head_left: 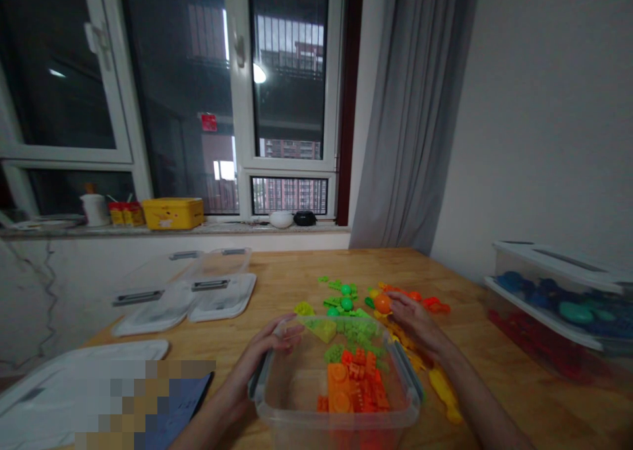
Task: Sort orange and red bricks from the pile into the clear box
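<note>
In front of me stands a clear plastic box [297, 420] with grey side handles. Orange building blocks [341, 387] lie inside it, towards the right. My left hand [279, 338] is closed around the box's far left corner, its fingertips partly seen through the plastic. My right hand [415, 318] is past the far right corner, fingers and thumb closed on an orange ball [382, 303]. Green toy pieces [359, 331] lie behind the box, some seen through its wall. Beside my right forearm is a yellow toy piece [445, 394].
Clear lids [220, 305] lie on the wooden table [277, 272] at left, near a tablet-like screen [185, 404]. Orange-red pieces [435, 305] are spread beyond my right hand. Stacked clear boxes [539, 324] with blue and red toys stand at right. A yellow box [173, 214] sits on the windowsill.
</note>
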`<state>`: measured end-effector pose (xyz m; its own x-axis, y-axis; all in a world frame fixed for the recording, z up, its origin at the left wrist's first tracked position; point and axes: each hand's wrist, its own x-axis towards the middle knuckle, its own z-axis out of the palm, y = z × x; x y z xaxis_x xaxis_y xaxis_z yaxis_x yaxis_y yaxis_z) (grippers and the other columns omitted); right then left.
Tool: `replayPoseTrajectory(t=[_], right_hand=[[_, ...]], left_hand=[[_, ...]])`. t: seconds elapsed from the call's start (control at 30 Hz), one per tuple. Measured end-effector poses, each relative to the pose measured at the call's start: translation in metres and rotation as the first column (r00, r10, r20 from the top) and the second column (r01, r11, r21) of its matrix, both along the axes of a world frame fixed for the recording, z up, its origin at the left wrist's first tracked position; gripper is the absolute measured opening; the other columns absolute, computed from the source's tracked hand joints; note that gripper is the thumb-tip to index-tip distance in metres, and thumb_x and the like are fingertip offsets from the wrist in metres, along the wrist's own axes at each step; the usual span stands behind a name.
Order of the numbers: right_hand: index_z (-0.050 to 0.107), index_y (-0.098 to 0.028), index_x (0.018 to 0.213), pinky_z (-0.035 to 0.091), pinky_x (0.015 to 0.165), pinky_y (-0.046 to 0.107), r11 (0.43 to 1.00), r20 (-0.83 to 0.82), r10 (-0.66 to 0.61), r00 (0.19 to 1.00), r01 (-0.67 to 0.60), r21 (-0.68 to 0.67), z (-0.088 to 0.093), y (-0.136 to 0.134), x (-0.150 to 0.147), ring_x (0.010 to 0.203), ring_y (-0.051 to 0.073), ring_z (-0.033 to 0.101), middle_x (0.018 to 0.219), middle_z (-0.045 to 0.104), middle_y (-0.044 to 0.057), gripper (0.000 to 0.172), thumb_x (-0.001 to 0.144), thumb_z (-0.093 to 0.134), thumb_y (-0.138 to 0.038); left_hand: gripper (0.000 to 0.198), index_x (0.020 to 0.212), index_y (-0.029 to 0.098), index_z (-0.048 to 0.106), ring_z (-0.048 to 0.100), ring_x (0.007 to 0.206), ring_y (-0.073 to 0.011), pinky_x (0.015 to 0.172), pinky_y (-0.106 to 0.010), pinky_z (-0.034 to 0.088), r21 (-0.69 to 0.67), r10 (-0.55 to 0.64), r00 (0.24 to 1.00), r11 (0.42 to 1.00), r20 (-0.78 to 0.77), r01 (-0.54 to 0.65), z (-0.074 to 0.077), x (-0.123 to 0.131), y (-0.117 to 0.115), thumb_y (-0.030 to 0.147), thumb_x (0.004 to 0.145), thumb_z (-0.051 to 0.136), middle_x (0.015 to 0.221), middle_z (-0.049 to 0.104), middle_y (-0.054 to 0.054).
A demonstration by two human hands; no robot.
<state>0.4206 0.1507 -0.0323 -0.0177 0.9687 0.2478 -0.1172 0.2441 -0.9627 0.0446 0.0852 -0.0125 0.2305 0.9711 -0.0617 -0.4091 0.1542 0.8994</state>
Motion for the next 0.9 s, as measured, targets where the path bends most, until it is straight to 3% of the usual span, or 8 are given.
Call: replayPoseTrajectory(t=[0.17,0.33,0.5,0.6,0.73,0.83,0.9], right_hand=[[0.078,-0.027,0.112,0.052,0.097,0.039,0.966,0.025,0.256,0.966,-0.256,0.028,-0.005,-0.011,-0.022,0.107,0.026,0.072,0.114,0.079,0.007,0.059,0.065,0.098,-0.056],[0.08,-0.027,0.111,0.051,0.095,0.038,0.942,0.108,0.326,0.939,-0.333,0.052,-0.002,-0.011,-0.02,0.109,0.026,0.069,0.116,0.078,0.006,0.052,0.067,0.097,-0.05],[0.082,-0.026,0.105,0.05,0.094,0.036,0.946,0.142,0.301,0.943,-0.314,0.078,-0.001,-0.014,-0.02,0.108,0.025,0.068,0.113,0.079,0.007,0.04,0.076,0.092,-0.05],[0.082,-0.025,0.102,0.053,0.091,0.034,0.981,0.057,0.186,0.981,-0.189,0.051,0.002,-0.007,-0.014,0.105,0.024,0.07,0.109,0.08,0.007,0.039,0.075,0.091,-0.052],[0.08,-0.028,0.105,0.057,0.083,0.029,0.99,-0.057,-0.142,0.988,0.141,-0.01,0.008,0.026,0.025,0.105,0.023,0.072,0.117,0.08,0.006,0.037,0.074,0.089,-0.048],[0.078,-0.027,0.113,0.061,0.071,0.031,0.893,0.095,-0.449,0.889,0.449,0.013,0.002,0.059,0.072,0.097,0.024,0.075,0.123,0.078,0.008,0.04,0.078,0.077,-0.048],[0.077,-0.021,0.112,0.063,0.078,0.035,0.719,0.286,-0.688,0.667,0.679,0.147,-0.011,0.075,0.102,0.097,0.026,0.075,0.115,0.08,0.012,0.039,0.083,0.061,-0.042]], left_hand=[[0.067,0.144,0.022,0.064,0.065,0.136,-0.0324,0.115,-0.041,0.044,0.017,0.0,0.999,1.0,-0.032,0.001,0.0,-0.001,-0.001,0.019,0.078,0.07,0.142,0.074,-0.01],[0.068,0.144,0.022,0.065,0.065,0.137,-0.0302,0.115,-0.036,0.044,0.005,-0.005,1.0,1.0,0.001,0.005,-0.002,-0.001,0.001,0.019,0.076,0.072,0.141,0.075,-0.009],[0.069,0.145,0.022,0.063,0.065,0.136,-0.0306,0.117,-0.038,0.043,-0.011,-0.001,1.0,1.0,0.001,0.001,0.002,0.001,-0.002,0.017,0.076,0.071,0.139,0.076,-0.009],[0.07,0.146,0.022,0.062,0.064,0.138,-0.0297,0.121,-0.038,0.039,-0.026,0.007,1.0,1.0,0.006,-0.006,0.006,0.003,-0.005,0.015,0.076,0.069,0.139,0.076,-0.009],[0.067,0.145,0.022,0.064,0.065,0.137,-0.0305,0.122,-0.04,0.039,-0.022,0.008,1.0,1.0,0.006,-0.008,0.006,0.003,-0.006,0.016,0.078,0.068,0.139,0.076,-0.009],[0.063,0.141,0.023,0.068,0.065,0.137,-0.0306,0.123,-0.04,0.038,0.005,0.009,1.0,1.0,-0.001,-0.009,0.001,0.0,-0.003,0.017,0.078,0.07,0.141,0.075,-0.008],[0.061,0.138,0.023,0.07,0.064,0.138,-0.0302,0.122,-0.039,0.038,0.016,0.012,1.0,1.0,0.002,-0.012,-0.001,-0.001,-0.002,0.018,0.078,0.071,0.142,0.075,-0.008]])
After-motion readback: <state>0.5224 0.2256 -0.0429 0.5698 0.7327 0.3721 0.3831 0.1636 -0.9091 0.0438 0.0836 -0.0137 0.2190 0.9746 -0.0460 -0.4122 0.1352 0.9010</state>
